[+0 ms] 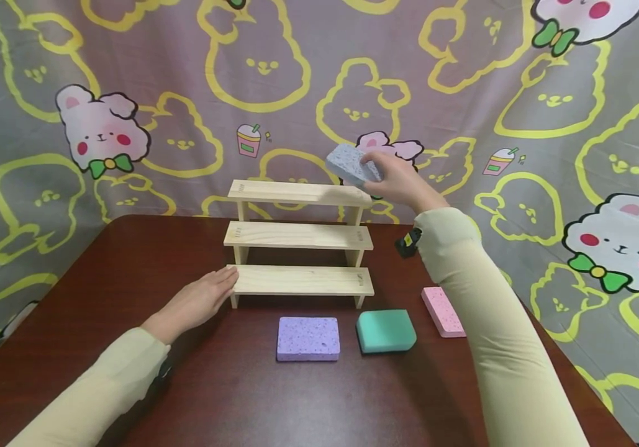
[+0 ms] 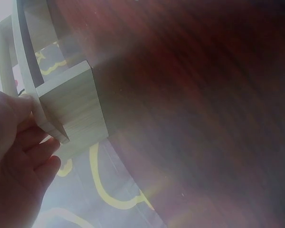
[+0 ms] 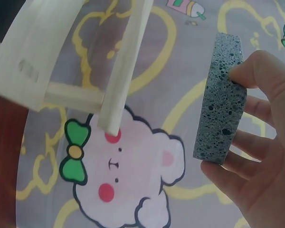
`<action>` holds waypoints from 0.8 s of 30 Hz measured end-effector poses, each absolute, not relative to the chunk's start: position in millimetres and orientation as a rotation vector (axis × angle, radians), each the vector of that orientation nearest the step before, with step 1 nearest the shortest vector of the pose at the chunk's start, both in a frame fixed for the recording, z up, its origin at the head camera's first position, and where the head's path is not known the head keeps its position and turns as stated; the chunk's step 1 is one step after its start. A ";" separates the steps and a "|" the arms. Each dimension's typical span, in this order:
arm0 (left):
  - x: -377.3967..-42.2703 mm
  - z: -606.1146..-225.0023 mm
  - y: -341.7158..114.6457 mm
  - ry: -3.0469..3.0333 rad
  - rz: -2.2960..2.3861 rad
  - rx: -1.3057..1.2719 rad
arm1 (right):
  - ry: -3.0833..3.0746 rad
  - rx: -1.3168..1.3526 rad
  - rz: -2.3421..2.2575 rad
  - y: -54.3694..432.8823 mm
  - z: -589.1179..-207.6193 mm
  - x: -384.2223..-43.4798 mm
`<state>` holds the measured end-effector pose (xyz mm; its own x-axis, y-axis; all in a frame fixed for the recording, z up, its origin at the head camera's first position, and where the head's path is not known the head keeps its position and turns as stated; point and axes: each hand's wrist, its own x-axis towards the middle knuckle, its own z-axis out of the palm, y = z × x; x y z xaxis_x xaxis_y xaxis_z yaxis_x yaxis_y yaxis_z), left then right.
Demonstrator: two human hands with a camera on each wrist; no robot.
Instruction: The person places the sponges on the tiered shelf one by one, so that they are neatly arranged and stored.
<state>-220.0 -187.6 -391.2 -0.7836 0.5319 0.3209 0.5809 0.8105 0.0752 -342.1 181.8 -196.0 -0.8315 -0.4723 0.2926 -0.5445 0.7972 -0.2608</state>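
Your right hand point(image 1: 393, 179) pinched the grey sponge point(image 1: 346, 162), upper centre; left hand point(image 1: 199, 300) gripped the rack point(image 1: 299, 280). Likely mid-carry; next move called for steadiness.

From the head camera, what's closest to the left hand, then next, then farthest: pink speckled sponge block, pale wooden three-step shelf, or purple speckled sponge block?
1. Pale wooden three-step shelf: left hand touches its end.
2. Purple speckled sponge block: in front.
3. Pink speckled sponge block: far right.
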 end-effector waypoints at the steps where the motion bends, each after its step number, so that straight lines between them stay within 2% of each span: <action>1: -220.1 -391.2 -187.6 -2.711 -0.243 -0.855 | -2.770 0.798 0.495 180.1 -195.5 -342.0; 24: -219.5 -390.8 -188.7 -2.690 -0.238 -0.864 | -2.702 0.964 0.535 134.8 -191.1 -344.3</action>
<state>-219.5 -188.7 -390.8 -0.7718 0.5397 0.3363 0.5904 0.8046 0.0636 -344.3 134.8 -191.1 -0.7597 -0.5633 0.3249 -0.6446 0.7183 -0.2618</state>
